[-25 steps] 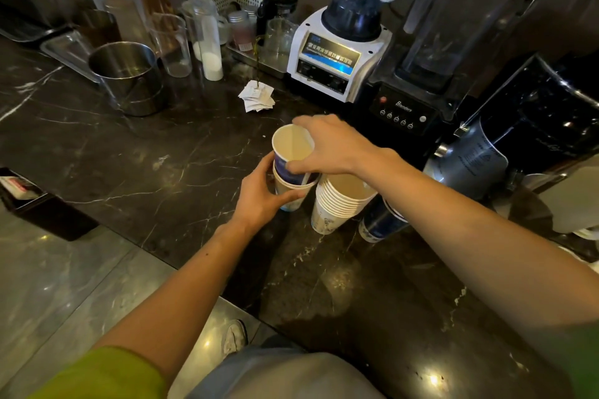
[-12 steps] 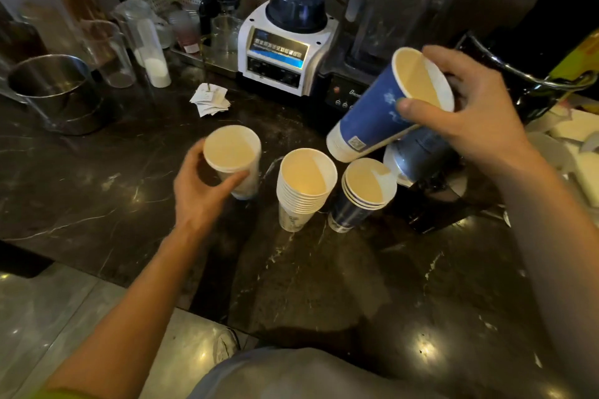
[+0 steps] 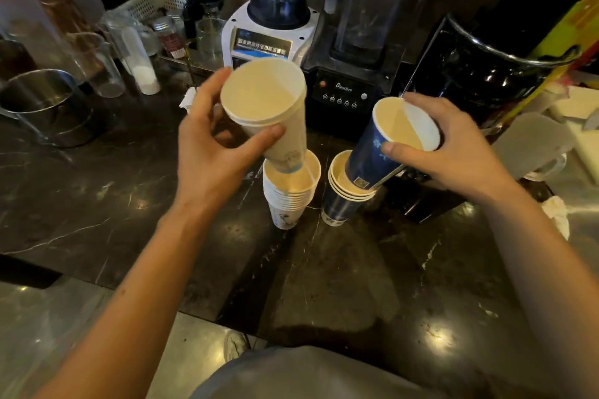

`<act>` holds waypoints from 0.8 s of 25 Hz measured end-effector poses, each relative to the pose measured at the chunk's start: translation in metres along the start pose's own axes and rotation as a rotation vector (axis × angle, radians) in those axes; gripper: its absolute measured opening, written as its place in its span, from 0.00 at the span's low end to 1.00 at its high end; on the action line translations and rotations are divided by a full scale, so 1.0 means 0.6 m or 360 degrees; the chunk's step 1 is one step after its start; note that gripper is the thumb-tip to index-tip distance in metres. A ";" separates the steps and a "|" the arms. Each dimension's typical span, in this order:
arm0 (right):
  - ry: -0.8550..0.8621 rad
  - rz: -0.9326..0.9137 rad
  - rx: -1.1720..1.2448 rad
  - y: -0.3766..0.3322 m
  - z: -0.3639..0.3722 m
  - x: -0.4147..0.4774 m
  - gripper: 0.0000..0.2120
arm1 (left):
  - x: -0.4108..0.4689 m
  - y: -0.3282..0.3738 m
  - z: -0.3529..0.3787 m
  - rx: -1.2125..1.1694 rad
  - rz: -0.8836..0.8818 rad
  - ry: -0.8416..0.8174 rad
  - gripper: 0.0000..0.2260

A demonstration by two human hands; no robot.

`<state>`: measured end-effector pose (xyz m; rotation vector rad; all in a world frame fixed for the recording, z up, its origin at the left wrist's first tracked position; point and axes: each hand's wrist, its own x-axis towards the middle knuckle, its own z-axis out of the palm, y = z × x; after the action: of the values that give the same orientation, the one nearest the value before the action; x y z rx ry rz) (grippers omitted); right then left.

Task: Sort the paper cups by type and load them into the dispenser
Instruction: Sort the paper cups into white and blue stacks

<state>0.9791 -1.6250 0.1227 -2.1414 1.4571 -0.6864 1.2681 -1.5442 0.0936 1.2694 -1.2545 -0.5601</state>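
The counter (image 3: pixel 356 285) is dark polished stone with pale veins, glossy enough to mirror the lamps. The white paper cup (image 3: pixel 269 100) and the white cup stack (image 3: pixel 287 204) are matt paper, cream inside. The blue paper cup (image 3: pixel 366 155) and the blue cup stack (image 3: pixel 337 207) have a slight sheen outside. The steel pot (image 3: pixel 48 107) is brushed metal. 1 white blender base (image 3: pixel 240 32) is glossy plastic, as is the black blender base (image 3: pixel 346 91).

- Dark marble counter (image 3: pixel 356 285), white-veined, glossy.
- White blender (image 3: pixel 259 42) at the back, with a black blender (image 3: pixel 343 91) just to its right.
- In front of the white blender: white cup stack (image 3: pixel 285 204), with a blue cup stack (image 3: pixel 335 209) just beside it.
- Well left of the white blender: steel pot (image 3: pixel 48 110).
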 end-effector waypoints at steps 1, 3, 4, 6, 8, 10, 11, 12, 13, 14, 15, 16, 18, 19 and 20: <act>-0.0041 0.0011 -0.0037 0.005 0.012 -0.002 0.41 | -0.005 -0.007 0.006 0.0003 -0.0039 -0.0052 0.36; -0.0101 0.0041 -0.0058 0.018 0.032 -0.008 0.41 | -0.017 -0.026 0.023 0.0051 -0.0116 -0.0167 0.37; -0.0128 0.0053 -0.0053 0.024 0.042 -0.009 0.41 | -0.023 -0.035 0.028 0.0108 -0.0153 -0.0216 0.38; -0.0197 0.0065 -0.0094 0.038 0.067 -0.010 0.43 | -0.033 -0.057 0.032 0.0236 -0.0217 -0.0303 0.40; -0.0292 0.0068 -0.0151 0.052 0.089 -0.009 0.44 | -0.043 -0.078 0.038 0.0312 -0.0313 -0.0362 0.41; -0.0383 0.0078 -0.0174 0.060 0.106 -0.009 0.46 | -0.052 -0.095 0.043 0.0329 -0.0390 -0.0402 0.41; -0.0405 0.0090 -0.0170 0.063 0.111 -0.009 0.46 | -0.056 -0.100 0.046 0.0318 -0.0408 -0.0415 0.41; -0.0411 0.0099 -0.0143 0.065 0.116 -0.010 0.46 | -0.059 -0.104 0.049 0.0302 -0.0422 -0.0423 0.41; -0.0408 0.0111 -0.0100 0.066 0.120 -0.011 0.46 | -0.062 -0.108 0.051 0.0286 -0.0432 -0.0432 0.40; -0.0402 0.0112 -0.0051 0.066 0.124 -0.013 0.46 | -0.063 -0.110 0.053 0.0265 -0.0434 -0.0440 0.40; -0.0400 0.0110 -0.0006 0.066 0.130 -0.016 0.46 | -0.065 -0.112 0.053 0.0251 -0.0430 -0.0455 0.41; -0.0393 0.0108 0.0031 0.066 0.136 -0.018 0.45 | -0.065 -0.114 0.053 0.0245 -0.0425 -0.0476 0.41; -0.0371 0.0101 0.0074 0.064 0.147 -0.023 0.46 | -0.069 -0.121 0.050 0.0262 -0.0419 -0.0495 0.43; -0.0343 0.0113 0.0098 0.063 0.151 -0.025 0.47 | -0.070 -0.123 0.049 0.0276 -0.0412 -0.0488 0.43; -0.0312 0.0152 0.0151 0.063 0.157 -0.028 0.49 | -0.071 -0.124 0.048 0.0285 -0.0409 -0.0477 0.43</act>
<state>1.0060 -1.6132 0.0241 -1.9920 1.3836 -0.4864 1.2521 -1.5397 0.0047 1.5515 -1.4215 -0.8625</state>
